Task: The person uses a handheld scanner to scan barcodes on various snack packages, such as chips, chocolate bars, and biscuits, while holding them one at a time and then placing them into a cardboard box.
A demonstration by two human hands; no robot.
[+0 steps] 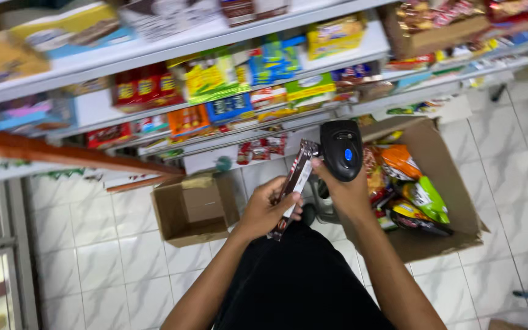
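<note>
While the left hand [267, 211] grips a long dark-brown wrapped bar [293, 183] with a white panel, the right hand [344, 192] clasps a black handheld scanner [341, 148], its blue button up, thumb touching the bar's top end. Step in hand, by judgement: scanning the bar; next the scanner's window must face the bar's white panel. Left of the hands: small open carton [194, 208], apparently empty. Right of them: large carton [435, 183] holding orange, green and yellow snack bags [414, 189]. Beyond both hands: white shelves [154, 52] with red, yellow, green and blue packets, blurred.
</note>
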